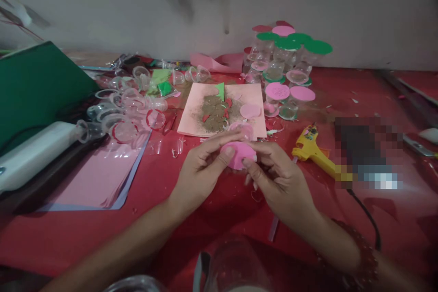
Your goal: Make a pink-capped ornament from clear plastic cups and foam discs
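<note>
Both my hands meet over the red table (212, 210) at the middle of the view. My left hand (201, 169) and my right hand (273, 178) pinch a round pink foam disc (237, 155) from either side, thumbs pressed on its face. A small clear plastic cup (243, 130) seems to sit under the disc, mostly hidden. Just beyond lies a pink paper sheet (195, 118) with a heap of brown powder (215, 113) and red and green scraps on it.
A yellow glue gun (313, 149) lies to the right, its cable trailing toward me. Clear cups with pink and green lids (290, 50) stand at the back. Loose clear cups (123, 105), pink sheets (99, 173), a green board (34, 82) and a white device (30, 153) fill the left.
</note>
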Demonstrator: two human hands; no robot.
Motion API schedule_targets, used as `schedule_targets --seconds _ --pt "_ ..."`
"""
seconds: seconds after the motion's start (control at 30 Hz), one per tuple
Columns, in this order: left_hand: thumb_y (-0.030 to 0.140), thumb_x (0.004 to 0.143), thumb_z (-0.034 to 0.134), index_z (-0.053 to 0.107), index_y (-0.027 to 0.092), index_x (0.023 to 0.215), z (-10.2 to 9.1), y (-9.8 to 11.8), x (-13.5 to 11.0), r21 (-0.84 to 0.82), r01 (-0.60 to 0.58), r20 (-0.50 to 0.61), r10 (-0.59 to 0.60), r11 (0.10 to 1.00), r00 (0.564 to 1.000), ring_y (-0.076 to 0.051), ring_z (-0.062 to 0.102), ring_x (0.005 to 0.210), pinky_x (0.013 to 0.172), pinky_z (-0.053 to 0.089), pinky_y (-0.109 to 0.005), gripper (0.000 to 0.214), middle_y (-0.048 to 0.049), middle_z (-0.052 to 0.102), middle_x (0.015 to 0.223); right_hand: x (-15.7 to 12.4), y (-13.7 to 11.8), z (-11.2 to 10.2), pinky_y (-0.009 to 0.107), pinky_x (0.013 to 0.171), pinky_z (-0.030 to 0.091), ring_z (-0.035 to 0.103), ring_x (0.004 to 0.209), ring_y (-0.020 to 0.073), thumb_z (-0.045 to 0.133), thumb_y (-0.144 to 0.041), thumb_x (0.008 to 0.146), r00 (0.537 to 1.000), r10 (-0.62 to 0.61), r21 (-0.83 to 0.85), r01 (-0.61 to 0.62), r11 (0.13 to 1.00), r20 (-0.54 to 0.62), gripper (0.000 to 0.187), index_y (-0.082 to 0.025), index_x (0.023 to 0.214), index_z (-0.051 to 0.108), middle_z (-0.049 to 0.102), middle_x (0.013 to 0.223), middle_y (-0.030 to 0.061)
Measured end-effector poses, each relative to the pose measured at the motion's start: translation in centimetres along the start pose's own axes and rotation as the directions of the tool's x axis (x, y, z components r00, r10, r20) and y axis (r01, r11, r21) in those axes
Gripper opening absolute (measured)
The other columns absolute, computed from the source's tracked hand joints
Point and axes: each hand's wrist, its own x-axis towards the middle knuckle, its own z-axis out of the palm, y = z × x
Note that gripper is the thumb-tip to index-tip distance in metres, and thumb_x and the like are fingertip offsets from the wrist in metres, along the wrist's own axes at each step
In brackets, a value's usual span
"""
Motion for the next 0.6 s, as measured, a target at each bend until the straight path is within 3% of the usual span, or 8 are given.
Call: schedule_targets --seconds 0.13,0.23,0.33,0.43,0.6 --pt "0.022 0.089 0.060 0.075 0.027 0.106 -0.1 0.3 -0.2 0.217 -0.068 -0.094 0.091 0.974 0.991 -0.017 0.059 0.111 0.099 0.045 -0.030 0.023 -0.0047 0.066 0.115 0.0 0.1 -0.1 0.022 0.054 0.048 0.058 0.060 0.0077 0.054 -0.024 0.095 1.000 -0.027 -0.056 0.027 0.998 0.007 0.026 -0.030 0.120 0.056 0.065 0.092 -0.0010" --pt "0.020 0.085 0.065 0.077 0.028 0.101 -0.3 0.3 -0.4 0.265 -0.083 -0.131 0.121 0.961 0.984 -0.015 0.060 0.102 0.091 0.048 -0.025 0.021 -0.0034 0.064 0.103 0.1 0.0 -0.1 0.024 0.058 0.049 0.059 0.061 0.0086 0.056 -0.023 0.093 0.999 -0.031 -0.087 0.029 0.996 -0.016 0.028 -0.029 0.120 0.055 0.066 0.094 -0.0002" --pt "0.017 0.084 0.067 0.077 0.031 0.100 -0.4 0.1 -0.4 0.222 -0.093 -0.115 0.120 0.971 0.986 -0.013 0.061 0.096 0.087 0.048 -0.024 0.024 -0.0015 0.065 0.097 0.1 0.0 -0.1 0.024 0.058 0.049 0.060 0.062 0.0100 0.060 -0.024 0.091 0.997 -0.040 -0.110 0.032 0.993 -0.071 0.022 -0.026 0.112 0.053 0.065 0.084 -0.0019" --pt "0.016 0.082 0.069 0.077 0.032 0.097 -0.4 -0.3 -0.3 0.119 -0.078 -0.112 0.091 0.990 0.990 -0.014 0.063 0.092 0.085 0.050 -0.027 0.023 -0.0009 0.067 0.092 0.0 0.0 -0.2 0.023 0.060 0.048 0.060 0.065 0.0100 0.060 -0.021 0.091 0.988 -0.124 -0.198 0.104 0.975 -0.093 0.010 -0.025 0.098 0.053 0.062 0.079 -0.0030" --pt "0.018 0.077 0.073 0.079 0.031 0.091 -0.5 -0.9 -0.2 -0.006 -0.014 -0.140 0.013 1.000 0.990 -0.018 0.064 0.093 0.086 0.050 -0.032 0.020 -0.0020 0.065 0.092 -0.1 0.0 -0.4 0.022 0.062 0.047 0.060 0.066 0.0106 0.058 -0.018 0.091 0.973 -0.220 -0.353 0.184 0.917 -0.064 0.005 -0.022 0.089 0.055 0.061 0.076 -0.0022"
